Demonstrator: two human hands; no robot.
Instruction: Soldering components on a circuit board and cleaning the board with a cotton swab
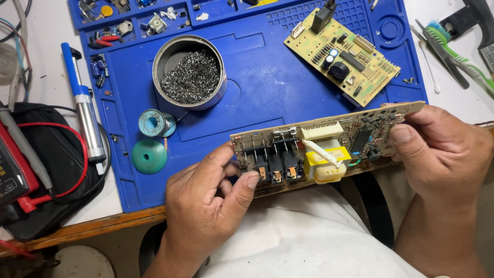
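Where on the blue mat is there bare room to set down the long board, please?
Bare blue silicone mat lies between the round metal tin of wire wool and the yellow circuit board. The small-parts trays along the top are crowded.

Blue work mat [267, 87], tin of metal wool [190, 73], second circuit board [342, 54]

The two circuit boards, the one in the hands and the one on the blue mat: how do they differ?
The long board is narrow, held on edge by the left hand and right hand; the squarish board lies flat on the blue mat, untouched. The long board carries a yellow transformer; the squarish board does not. Both are tan.
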